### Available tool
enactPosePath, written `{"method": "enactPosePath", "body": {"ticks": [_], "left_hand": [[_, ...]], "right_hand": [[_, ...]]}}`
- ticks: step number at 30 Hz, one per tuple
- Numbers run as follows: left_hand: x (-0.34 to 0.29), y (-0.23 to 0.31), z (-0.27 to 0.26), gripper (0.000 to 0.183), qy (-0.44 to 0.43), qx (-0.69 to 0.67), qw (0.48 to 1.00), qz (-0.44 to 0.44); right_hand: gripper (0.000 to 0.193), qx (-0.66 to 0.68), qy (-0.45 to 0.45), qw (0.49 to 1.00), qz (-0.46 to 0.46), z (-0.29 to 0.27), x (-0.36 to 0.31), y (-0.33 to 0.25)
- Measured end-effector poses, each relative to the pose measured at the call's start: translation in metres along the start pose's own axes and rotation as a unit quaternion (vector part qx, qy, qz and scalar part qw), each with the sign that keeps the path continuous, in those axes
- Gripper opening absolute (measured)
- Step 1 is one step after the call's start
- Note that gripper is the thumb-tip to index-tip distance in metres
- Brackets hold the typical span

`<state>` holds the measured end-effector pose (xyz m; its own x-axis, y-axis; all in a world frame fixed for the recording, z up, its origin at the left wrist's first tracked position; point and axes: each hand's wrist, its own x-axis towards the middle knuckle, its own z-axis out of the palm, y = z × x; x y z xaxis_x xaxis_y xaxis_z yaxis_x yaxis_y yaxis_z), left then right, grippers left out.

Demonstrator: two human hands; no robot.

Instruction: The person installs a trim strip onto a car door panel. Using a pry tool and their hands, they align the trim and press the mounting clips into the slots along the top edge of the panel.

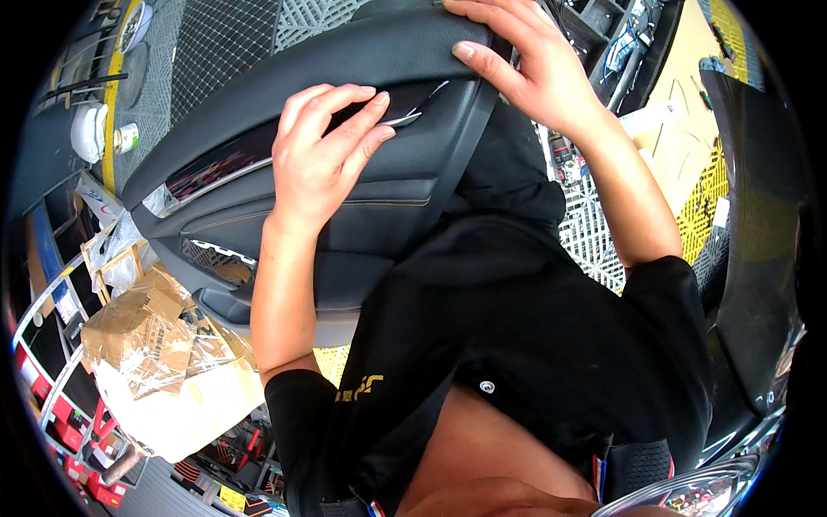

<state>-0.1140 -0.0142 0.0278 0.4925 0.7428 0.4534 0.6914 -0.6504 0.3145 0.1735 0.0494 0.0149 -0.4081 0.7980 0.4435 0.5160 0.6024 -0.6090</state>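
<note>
A black car door panel [345, 65] with stitched, leather-like covering lies tilted across in front of my body. Along its middle runs a glossy dark trim strip [226, 165] with a silver lower edge. My left hand [319, 151] is closed at the strip's right end, where thumb and forefinger pinch near a silver tip; part of the strip is hidden behind the fingers. On the panel's upper right end rests my right hand [530, 65], thumb and fingers spread over the covering. The fingertips farthest from me leave the picture at the top.
Lower left, a crumpled cardboard box [151, 332] in clear plastic stands beside a metal rack [65, 383]. A dark curved panel [762, 224] rises at the right. Beyond my right arm are a tray of small parts [616, 39] and white grid flooring [594, 233].
</note>
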Motion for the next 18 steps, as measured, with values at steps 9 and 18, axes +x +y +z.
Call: {"method": "enactPosePath", "body": {"ticks": [9,18], "left_hand": [[0.005,0.002,0.003,0.034,0.003,-0.031,1.000,-0.005],[-0.057,-0.091,-0.116,0.024,0.267,0.123,0.913,-0.283]], "right_hand": [[0.070,-0.001,-0.200,0.977,-0.076,-0.008,0.056,-0.032],[0.076,-0.127,-0.203,0.966,-0.095,0.013,0.046,-0.026]]}}
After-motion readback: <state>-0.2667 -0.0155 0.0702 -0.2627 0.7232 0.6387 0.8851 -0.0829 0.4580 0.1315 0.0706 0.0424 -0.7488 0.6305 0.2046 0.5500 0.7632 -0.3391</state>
